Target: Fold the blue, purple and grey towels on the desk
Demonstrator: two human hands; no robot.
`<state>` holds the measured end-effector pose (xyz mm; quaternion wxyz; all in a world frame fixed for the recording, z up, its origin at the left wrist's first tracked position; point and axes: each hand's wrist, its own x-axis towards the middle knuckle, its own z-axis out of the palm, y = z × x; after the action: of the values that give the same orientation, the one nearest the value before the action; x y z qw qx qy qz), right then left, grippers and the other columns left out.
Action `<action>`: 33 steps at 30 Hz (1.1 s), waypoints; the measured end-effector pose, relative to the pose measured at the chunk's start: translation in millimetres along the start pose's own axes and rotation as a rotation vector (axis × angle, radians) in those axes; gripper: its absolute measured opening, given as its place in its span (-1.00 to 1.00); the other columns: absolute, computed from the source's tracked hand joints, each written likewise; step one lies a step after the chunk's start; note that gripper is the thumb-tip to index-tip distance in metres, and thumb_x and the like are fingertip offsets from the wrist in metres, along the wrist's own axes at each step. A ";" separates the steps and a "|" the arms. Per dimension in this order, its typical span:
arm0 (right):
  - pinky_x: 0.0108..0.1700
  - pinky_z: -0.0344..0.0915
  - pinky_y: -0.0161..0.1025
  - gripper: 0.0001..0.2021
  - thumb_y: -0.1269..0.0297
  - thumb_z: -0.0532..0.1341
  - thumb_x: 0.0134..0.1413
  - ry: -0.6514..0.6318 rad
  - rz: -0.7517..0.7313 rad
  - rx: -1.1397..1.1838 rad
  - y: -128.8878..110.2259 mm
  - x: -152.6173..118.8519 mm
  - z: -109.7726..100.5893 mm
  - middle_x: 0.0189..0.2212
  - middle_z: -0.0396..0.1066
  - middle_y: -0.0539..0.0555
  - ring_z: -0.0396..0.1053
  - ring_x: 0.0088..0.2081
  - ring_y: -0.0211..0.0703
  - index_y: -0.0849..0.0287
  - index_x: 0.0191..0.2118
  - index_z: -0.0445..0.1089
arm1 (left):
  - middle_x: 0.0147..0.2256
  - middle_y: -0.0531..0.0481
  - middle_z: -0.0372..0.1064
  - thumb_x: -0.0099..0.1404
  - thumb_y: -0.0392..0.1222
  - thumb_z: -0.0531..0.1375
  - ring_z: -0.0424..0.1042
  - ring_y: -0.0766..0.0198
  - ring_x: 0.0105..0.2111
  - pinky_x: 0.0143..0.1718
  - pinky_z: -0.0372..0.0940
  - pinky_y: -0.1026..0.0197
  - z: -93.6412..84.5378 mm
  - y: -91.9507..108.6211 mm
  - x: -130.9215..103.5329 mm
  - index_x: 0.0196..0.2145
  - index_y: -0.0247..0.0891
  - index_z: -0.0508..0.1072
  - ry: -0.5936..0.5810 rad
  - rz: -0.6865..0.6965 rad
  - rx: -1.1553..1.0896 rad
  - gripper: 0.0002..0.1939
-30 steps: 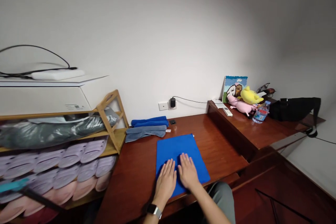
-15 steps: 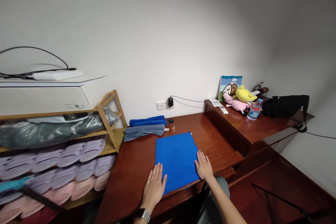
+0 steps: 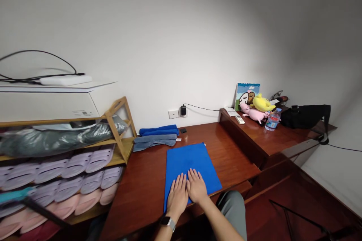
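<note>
A blue cloth (image 3: 186, 158) lies spread flat on the brown wooden desk (image 3: 141, 180), its near edge at the desk's front. My left hand (image 3: 178, 194) rests palm down on the near part of the cloth, fingers stretched out. Right beside it, my right hand (image 3: 196, 187) also lies flat on the cloth, the two hands almost touching. Neither hand holds anything. A watch (image 3: 167, 222) is on my left wrist. Behind the cloth, at the back left, lie a folded blue cloth (image 3: 158, 130) and a grey-blue one (image 3: 155, 141).
On the left stands a wooden rack (image 3: 120, 135) with several pairs of slippers (image 3: 96, 158). The raised desk part at the right bears plush toys (image 3: 263, 102), a water bottle (image 3: 273, 119), a remote (image 3: 240, 119) and a black bag (image 3: 305, 116). A charger (image 3: 183, 110) sits in the wall socket.
Both hands have moved inward from the cloth's left and right edges and now lie side by side near its middle. The cloth still lies flat.
</note>
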<state>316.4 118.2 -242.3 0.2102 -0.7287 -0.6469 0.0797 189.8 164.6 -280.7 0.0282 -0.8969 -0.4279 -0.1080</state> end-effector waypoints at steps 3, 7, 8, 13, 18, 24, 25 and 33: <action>0.57 -0.18 0.07 -0.39 0.04 -0.17 0.58 0.000 0.019 -0.030 21.6 -8.7 -4.7 0.53 -0.03 0.09 -0.13 0.57 -0.04 0.18 0.56 0.05 | 0.48 -0.19 0.08 0.55 -0.01 -0.13 0.11 -0.03 0.49 0.50 0.08 -0.21 6.2 -17.2 -14.9 0.45 -0.34 0.23 0.037 -0.069 -0.003 -0.35; 0.57 -0.19 0.08 -0.37 0.09 -0.18 0.57 -0.047 0.159 -0.129 63.9 -19.3 -27.7 0.55 -0.12 0.11 -0.17 0.57 0.01 0.25 0.57 -0.02 | 0.49 -0.26 0.04 0.56 0.14 -0.14 0.12 -0.07 0.49 0.49 0.10 -0.19 10.2 -36.0 -34.8 0.46 -0.43 0.20 0.130 -0.153 -0.014 -0.25; 0.57 -0.19 0.08 -0.36 0.08 -0.18 0.56 -0.057 0.197 -0.149 74.0 -22.1 -33.6 0.55 -0.14 0.12 -0.17 0.57 0.01 0.26 0.57 -0.03 | 0.49 -0.26 0.05 0.56 0.15 -0.14 0.13 -0.07 0.48 0.49 0.11 -0.18 11.5 -39.3 -39.7 0.46 -0.44 0.20 0.142 -0.164 -0.022 -0.25; 0.56 -0.13 0.04 -0.34 0.04 -0.16 0.55 -0.033 0.284 -0.163 108.7 -34.3 -49.6 0.55 -0.10 0.12 -0.14 0.56 0.02 0.26 0.57 0.02 | 0.46 -0.28 0.15 0.56 0.11 -0.15 0.20 -0.07 0.45 0.48 0.14 -0.18 16.6 -53.4 -58.7 0.47 -0.44 0.20 0.182 -0.184 -0.066 -0.26; 0.57 -0.15 0.02 -0.34 0.07 -0.21 0.56 0.064 0.217 -0.118 85.8 -11.5 -53.4 0.55 -0.10 0.13 -0.16 0.57 0.01 0.29 0.56 0.03 | 0.49 -0.17 0.08 0.59 0.05 -0.15 0.09 0.05 0.50 0.51 0.09 -0.09 -7.6 -48.9 -26.8 0.50 -0.34 0.14 0.256 -0.093 -0.076 -0.32; 0.57 -0.20 0.03 -0.37 0.15 -0.19 0.56 -0.022 0.051 -0.010 7.3 68.8 -36.5 0.55 -0.07 0.15 -0.18 0.58 0.00 0.29 0.56 0.02 | 0.47 -0.16 0.13 0.54 -0.19 -0.14 0.10 0.05 0.50 0.51 0.04 -0.09 -21.5 -24.1 64.7 0.44 -0.35 0.27 0.017 -0.054 -0.054 -0.38; 0.57 -0.20 0.03 -0.38 0.15 -0.19 0.56 -0.053 0.047 0.005 -0.4 79.4 -30.0 0.55 -0.06 0.14 -0.17 0.57 0.00 0.29 0.56 0.04 | 0.46 -0.16 0.15 0.51 -0.24 -0.13 0.11 0.06 0.49 0.51 0.05 -0.08 -18.0 -24.6 73.8 0.43 -0.33 0.30 0.005 -0.059 -0.051 -0.38; 0.56 -0.27 0.07 -0.36 0.08 -0.19 0.56 -0.092 0.114 -0.088 38.2 91.3 -11.8 0.56 -0.12 0.15 -0.22 0.58 -0.02 0.22 0.58 -0.02 | 0.49 -0.24 0.05 0.57 -0.01 -0.21 0.08 -0.01 0.50 0.51 0.00 -0.19 7.3 -65.8 64.1 0.48 -0.37 0.18 0.010 -0.231 -0.041 -0.32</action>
<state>369.4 202.1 -233.2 0.1432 -0.7686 -0.6160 0.0962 179.3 256.1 -276.6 -0.0004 -0.8415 -0.5259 -0.1238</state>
